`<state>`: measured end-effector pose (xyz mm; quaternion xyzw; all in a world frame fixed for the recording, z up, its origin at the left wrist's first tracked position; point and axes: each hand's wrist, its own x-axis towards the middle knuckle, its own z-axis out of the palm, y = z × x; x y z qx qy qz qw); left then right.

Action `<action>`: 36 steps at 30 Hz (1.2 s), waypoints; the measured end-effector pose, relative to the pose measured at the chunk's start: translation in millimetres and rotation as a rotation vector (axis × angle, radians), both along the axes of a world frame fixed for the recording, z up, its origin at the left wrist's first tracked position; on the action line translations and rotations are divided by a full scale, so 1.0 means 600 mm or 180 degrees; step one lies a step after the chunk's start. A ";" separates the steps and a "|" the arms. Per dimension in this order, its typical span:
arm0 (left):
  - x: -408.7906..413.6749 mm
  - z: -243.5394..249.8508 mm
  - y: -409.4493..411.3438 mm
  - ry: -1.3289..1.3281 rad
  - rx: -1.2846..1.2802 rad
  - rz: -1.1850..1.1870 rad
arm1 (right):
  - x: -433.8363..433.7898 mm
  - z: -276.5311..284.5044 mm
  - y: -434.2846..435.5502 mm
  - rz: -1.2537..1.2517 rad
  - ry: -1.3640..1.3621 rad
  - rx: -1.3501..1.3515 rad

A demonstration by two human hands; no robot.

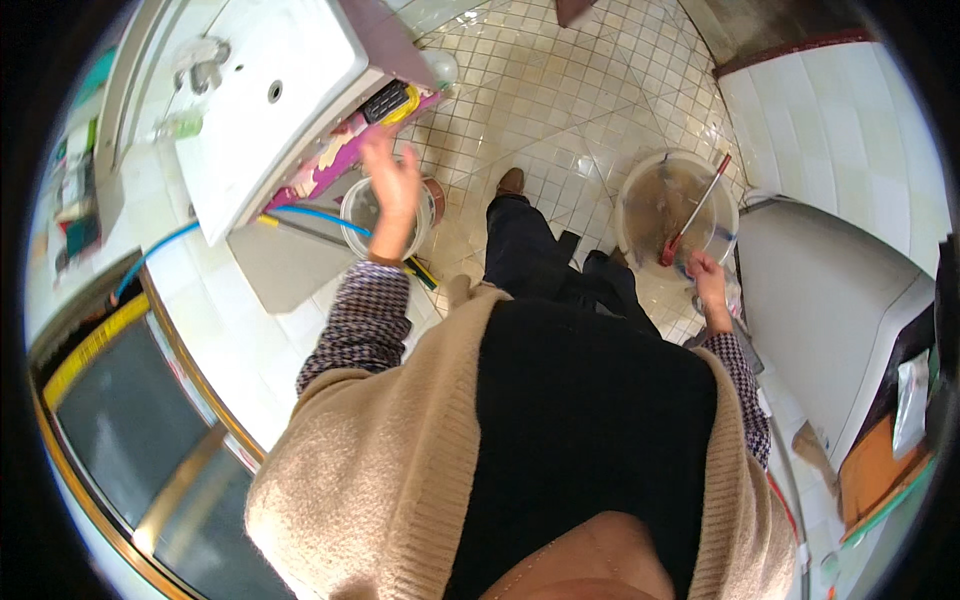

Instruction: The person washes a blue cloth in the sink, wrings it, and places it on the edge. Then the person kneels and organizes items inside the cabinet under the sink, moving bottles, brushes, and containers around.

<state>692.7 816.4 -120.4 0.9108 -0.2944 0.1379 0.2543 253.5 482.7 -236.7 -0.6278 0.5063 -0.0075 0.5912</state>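
My left hand [394, 187] is raised above a white plastic bucket [352, 206], beside the front of the sink cabinet, with its fingers apart and nothing in them. Low on the right, my right hand [707, 279] is near the rim of a large round tub [626, 214] of murky brownish water; its fingers are curled, and whether they hold anything is unclear. A long-handled tool with a red head [670, 252] leans in the tub, its handle slanting to the far rim. A blue hose [322, 217] runs from the left towards the white bucket.
A white washbasin [300, 45] with a faucet [202, 66] fills the upper left. Below its edge, a black and yellow item [390, 102] sits on the peeling cabinet. A white appliance [817, 277] stands right of the tub. The tiled floor [570, 112] looks wet.
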 end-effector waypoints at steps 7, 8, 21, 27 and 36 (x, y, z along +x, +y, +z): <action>-0.397 -0.211 0.030 0.3089 0.0972 -0.0626 | -0.380 -0.173 -0.129 0.1319 0.0342 -0.0010; -0.432 -0.208 0.030 0.3456 0.0920 -0.0471 | -0.379 -0.181 -0.141 0.1423 0.0450 -0.0105; -0.562 -0.199 0.126 0.4796 0.0753 -0.0690 | -0.189 -0.007 0.011 0.2862 0.0917 0.0434; -0.478 -0.071 0.176 0.6028 0.1129 -0.1089 | -0.117 -0.042 0.060 0.3115 0.1036 0.0529; -0.307 -0.099 0.320 0.6310 0.2033 -0.1165 | 0.047 0.060 0.150 0.3602 -0.0373 0.1247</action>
